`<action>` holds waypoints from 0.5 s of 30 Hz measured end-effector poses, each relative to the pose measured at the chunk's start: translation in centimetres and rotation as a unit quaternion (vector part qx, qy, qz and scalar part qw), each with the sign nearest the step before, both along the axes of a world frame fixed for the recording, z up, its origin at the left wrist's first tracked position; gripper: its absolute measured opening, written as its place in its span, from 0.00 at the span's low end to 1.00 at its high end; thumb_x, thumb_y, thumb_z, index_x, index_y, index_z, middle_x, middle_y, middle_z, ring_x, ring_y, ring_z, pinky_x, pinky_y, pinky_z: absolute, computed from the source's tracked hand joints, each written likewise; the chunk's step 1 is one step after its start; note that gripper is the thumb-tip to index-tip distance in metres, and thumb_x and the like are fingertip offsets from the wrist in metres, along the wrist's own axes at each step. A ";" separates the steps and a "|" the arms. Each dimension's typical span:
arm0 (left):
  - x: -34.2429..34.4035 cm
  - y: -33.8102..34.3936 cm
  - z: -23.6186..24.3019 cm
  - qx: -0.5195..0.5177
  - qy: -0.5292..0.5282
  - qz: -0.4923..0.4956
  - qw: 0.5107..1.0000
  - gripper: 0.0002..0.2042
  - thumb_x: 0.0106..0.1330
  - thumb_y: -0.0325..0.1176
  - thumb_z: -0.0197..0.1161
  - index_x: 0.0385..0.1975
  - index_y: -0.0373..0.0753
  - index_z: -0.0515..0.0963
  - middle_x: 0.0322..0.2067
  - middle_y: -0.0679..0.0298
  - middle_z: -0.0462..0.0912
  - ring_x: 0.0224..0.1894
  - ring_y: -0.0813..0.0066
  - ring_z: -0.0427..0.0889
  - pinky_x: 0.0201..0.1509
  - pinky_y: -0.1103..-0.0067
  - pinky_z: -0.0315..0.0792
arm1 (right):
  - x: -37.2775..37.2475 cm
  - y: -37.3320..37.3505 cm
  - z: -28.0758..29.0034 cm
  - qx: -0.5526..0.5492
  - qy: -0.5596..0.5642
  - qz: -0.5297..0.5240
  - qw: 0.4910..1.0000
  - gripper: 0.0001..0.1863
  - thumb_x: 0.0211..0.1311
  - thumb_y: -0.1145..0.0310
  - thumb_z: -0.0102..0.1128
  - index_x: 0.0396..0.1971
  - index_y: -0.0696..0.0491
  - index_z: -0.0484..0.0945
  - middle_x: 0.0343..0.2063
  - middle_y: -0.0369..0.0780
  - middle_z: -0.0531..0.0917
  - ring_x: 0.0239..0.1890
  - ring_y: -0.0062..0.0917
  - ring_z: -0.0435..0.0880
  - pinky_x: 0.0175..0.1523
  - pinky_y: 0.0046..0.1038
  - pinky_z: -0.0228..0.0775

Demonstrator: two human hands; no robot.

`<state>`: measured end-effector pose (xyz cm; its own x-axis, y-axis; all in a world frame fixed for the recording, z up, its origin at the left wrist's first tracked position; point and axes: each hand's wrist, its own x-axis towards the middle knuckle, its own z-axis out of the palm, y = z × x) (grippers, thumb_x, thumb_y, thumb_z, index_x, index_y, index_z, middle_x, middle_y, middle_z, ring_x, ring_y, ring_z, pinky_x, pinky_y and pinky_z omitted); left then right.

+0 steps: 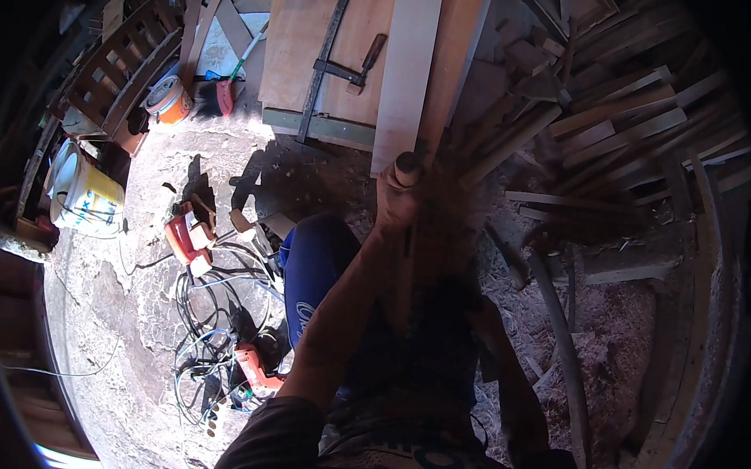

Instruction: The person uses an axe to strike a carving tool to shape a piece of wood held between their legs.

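Observation:
My left hand [395,206] is closed around a stubby round-ended wooden handle [408,168], held upright in front of my body. What the handle belongs to is lost in shadow below the fist. Just beyond the hand, a long pale board [407,78] lies along the workbench top [295,54], beside a browner board [449,63]. My right hand [479,311] is low, close to my lap at the right. Deep shadow hides its fingers, and I cannot make out anything in it.
A bar clamp [340,70] sits on the bench. Left on the floor are a red power tool [189,240], a red drill [257,367], tangled cables [199,307], a white bucket [91,196] and an orange-white bucket [172,103]. Scrap wood [619,119] is piled right, above shavings [611,350].

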<state>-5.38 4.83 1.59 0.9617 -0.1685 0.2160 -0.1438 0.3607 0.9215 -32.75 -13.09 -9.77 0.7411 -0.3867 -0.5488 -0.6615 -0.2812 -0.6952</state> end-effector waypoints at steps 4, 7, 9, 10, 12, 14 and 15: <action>-0.1 -1.7 -1.9 0.031 -0.025 0.020 0.999 0.06 0.57 0.26 0.69 0.22 0.39 0.77 0.22 0.73 0.79 0.26 0.87 0.75 0.29 0.82 0.69 | 1.9 -0.7 3.4 0.151 -0.030 -0.064 0.986 0.30 0.54 0.73 0.64 0.59 0.56 0.69 0.29 0.35 0.78 0.20 0.15 0.75 0.22 0.22 0.70; 0.0 -2.4 -3.8 0.048 -0.075 0.030 0.996 0.06 0.57 0.28 0.70 0.28 0.36 0.79 0.24 0.72 0.80 0.27 0.86 0.76 0.30 0.81 0.71 | 6.8 0.9 10.9 0.032 -0.138 0.018 0.990 0.32 0.56 0.74 0.65 0.61 0.57 0.65 0.30 0.36 0.78 0.21 0.18 0.77 0.24 0.24 0.73; -0.6 -2.4 -4.6 0.036 -0.045 0.016 0.998 0.07 0.57 0.29 0.70 0.30 0.35 0.80 0.25 0.72 0.80 0.27 0.86 0.76 0.30 0.80 0.72 | 8.3 2.0 16.4 -0.017 -0.205 0.077 0.976 0.33 0.58 0.72 0.65 0.63 0.57 0.63 0.33 0.38 0.78 0.26 0.21 0.80 0.28 0.26 0.75; -0.4 -2.1 -4.2 0.016 -0.004 0.002 1.000 0.06 0.57 0.28 0.70 0.30 0.35 0.80 0.25 0.72 0.80 0.27 0.86 0.75 0.30 0.81 0.72 | 8.7 2.2 19.3 0.033 -0.220 0.080 0.972 0.33 0.59 0.70 0.65 0.64 0.57 0.63 0.35 0.39 0.79 0.30 0.23 0.82 0.32 0.28 0.78; 0.8 -1.2 -2.9 0.009 0.027 -0.012 1.000 0.06 0.58 0.28 0.69 0.30 0.35 0.79 0.25 0.72 0.80 0.27 0.86 0.75 0.30 0.81 0.72 | 9.8 3.3 24.3 -0.124 -0.331 0.163 0.921 0.34 0.61 0.69 0.65 0.65 0.57 0.62 0.42 0.45 0.80 0.40 0.29 0.84 0.44 0.32 0.79; 0.1 -0.7 -2.8 0.024 0.039 -0.031 0.998 0.05 0.58 0.27 0.69 0.30 0.35 0.79 0.25 0.72 0.80 0.27 0.87 0.75 0.30 0.82 0.72 | 11.1 3.8 26.8 -0.335 -0.454 0.212 0.798 0.34 0.61 0.67 0.66 0.66 0.56 0.62 0.46 0.49 0.81 0.46 0.33 0.84 0.51 0.35 0.76; 0.3 -0.8 -2.8 0.028 0.027 -0.015 0.999 0.05 0.58 0.27 0.69 0.30 0.35 0.79 0.25 0.72 0.80 0.27 0.86 0.75 0.30 0.81 0.72 | 11.8 4.3 28.4 -0.323 -0.471 0.220 0.791 0.35 0.61 0.69 0.66 0.66 0.56 0.62 0.48 0.50 0.81 0.47 0.34 0.84 0.51 0.34 0.76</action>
<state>-5.09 4.00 -1.24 0.9660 -0.2085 0.1528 -0.0824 0.3121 0.9465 -20.91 -8.81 18.65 0.8437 0.0484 0.5346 0.3255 -0.8381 -0.4378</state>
